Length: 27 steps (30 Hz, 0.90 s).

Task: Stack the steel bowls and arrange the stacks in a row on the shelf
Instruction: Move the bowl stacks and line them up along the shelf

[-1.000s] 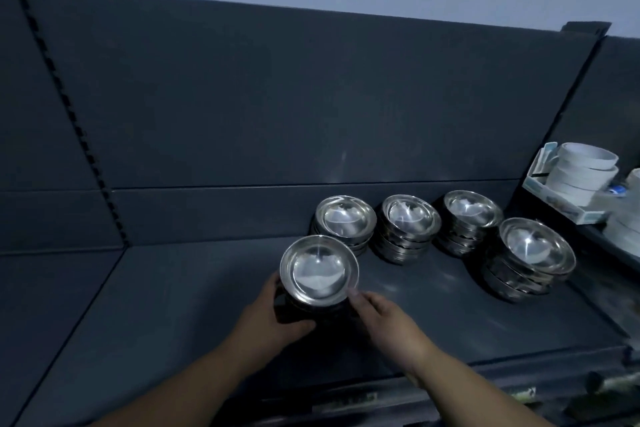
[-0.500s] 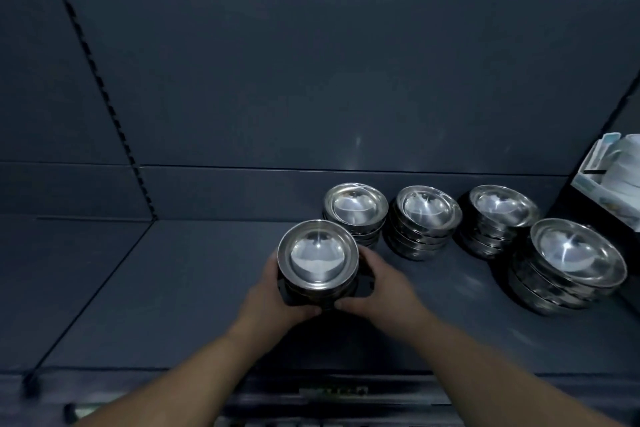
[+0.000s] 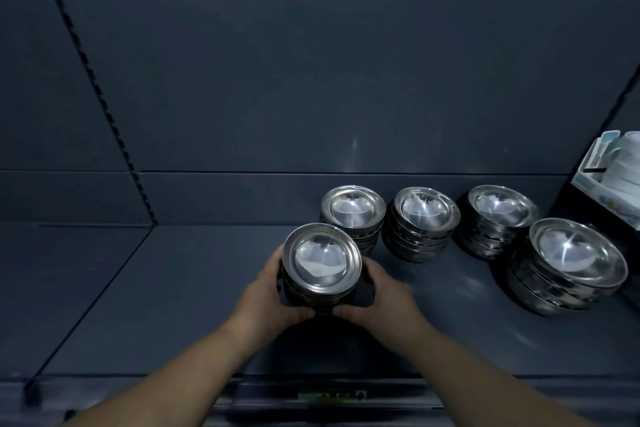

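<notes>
Both hands, left (image 3: 266, 295) and right (image 3: 377, 302), grip the near-left bowl stack (image 3: 320, 265); next: slide far-left, beside row (image 3: 352, 210).

free: shelf (image 3: 156, 305) left of held stack (image 3: 320, 267) | blocked: rear stack (image 3: 353, 215) just behind, three stacks (image 3: 500, 208) rightward

Five upright stacks of shiny steel bowls on the dark shelf (image 3: 166, 291). Against the back wall (image 3: 311, 97): left stack (image 3: 353, 210), middle stack (image 3: 424, 218), right stack (image 3: 500, 210). Further off the wall: big stack (image 3: 575, 263) far right, and front stack (image 3: 320, 262) by the left stack.
</notes>
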Tool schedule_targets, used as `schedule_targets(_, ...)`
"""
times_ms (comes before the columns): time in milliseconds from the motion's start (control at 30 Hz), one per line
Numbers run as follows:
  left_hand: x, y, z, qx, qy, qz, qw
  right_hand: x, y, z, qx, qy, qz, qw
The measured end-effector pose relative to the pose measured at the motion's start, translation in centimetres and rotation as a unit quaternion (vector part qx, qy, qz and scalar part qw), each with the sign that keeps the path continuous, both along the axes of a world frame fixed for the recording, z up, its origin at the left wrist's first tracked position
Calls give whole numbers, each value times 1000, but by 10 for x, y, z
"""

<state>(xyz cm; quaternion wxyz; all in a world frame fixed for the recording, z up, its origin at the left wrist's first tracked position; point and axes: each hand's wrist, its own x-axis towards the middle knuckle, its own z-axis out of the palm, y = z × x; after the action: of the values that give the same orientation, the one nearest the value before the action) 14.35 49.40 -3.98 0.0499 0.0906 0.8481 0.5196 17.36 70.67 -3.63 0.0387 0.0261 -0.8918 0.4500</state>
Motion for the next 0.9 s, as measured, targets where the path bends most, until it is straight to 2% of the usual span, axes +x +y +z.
schedule_targets(133,0,-1,3,-7,9,-8,1000,1,0,6,-16,2,2,1000)
schedule_targets(400,3,-1,11,32,34,-1,999,-1,-2,13,-40,18,-3,999)
schedule_targets(900,5,0,14,-5,33,-10,999,-5,0,4,-51,16,2,999)
